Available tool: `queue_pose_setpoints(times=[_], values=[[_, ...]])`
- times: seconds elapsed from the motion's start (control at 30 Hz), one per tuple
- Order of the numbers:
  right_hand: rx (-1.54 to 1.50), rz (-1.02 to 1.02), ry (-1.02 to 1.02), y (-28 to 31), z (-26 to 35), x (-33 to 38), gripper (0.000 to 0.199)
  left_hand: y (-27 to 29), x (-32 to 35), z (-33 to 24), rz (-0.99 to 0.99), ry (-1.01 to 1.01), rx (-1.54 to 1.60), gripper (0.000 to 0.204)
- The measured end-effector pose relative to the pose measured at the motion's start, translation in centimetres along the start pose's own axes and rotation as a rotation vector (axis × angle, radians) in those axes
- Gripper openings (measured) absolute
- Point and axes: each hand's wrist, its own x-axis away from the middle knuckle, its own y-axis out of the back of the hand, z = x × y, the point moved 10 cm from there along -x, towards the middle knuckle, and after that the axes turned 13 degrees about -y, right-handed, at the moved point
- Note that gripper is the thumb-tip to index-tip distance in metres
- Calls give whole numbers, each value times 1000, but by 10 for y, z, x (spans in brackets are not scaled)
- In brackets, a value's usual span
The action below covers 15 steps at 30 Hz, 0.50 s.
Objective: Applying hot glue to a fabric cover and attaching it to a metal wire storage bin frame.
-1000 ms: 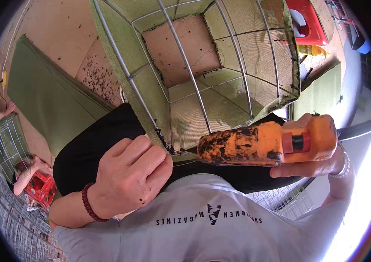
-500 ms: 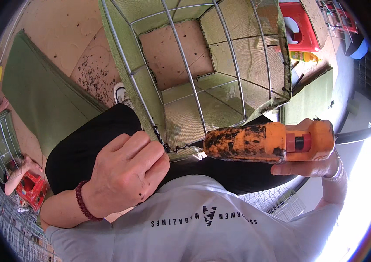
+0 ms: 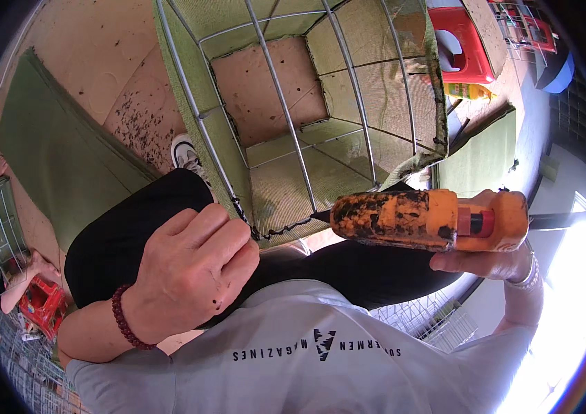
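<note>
A wire cage [image 3: 279,103] lined with green mesh [image 3: 306,176] stands between my knees, its bars facing me. My right hand [image 3: 472,263] is wrapped round an orange glue gun [image 3: 396,217] smeared with black, held sideways over the cage's near edge. A black glue stick [image 3: 560,221] juts from its rear. Its dark nozzle [image 3: 321,216] is at the end of a wavy black glue bead [image 3: 286,229] along the edge. My left hand [image 3: 193,269] is closed in a fist at the cage's near left corner; its fingertips are hidden.
Green panels [image 3: 51,152] lie on the floor at left, with another piece [image 3: 482,145] at right. Black specks dot the floor [image 3: 134,114]. A red stool [image 3: 462,45] stands at far right. Another person's hand [image 3: 34,269] is beside a red stool [image 3: 43,303] at left.
The cage and my left hand have shifted slightly left in the picture. The glue gun has moved a little right relative to the cage edge, and the black glue bead behind its nozzle is longer.
</note>
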Motion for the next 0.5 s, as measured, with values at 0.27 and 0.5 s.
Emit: queue_pose_setpoints(times=[0.27, 0.5], values=[[-8, -84, -134, 6, -17, 3, 65, -2, 4, 2, 21, 22, 32, 23], [52, -126, 9, 12, 1, 6, 62, -3, 3, 0, 23, 2, 14, 22]])
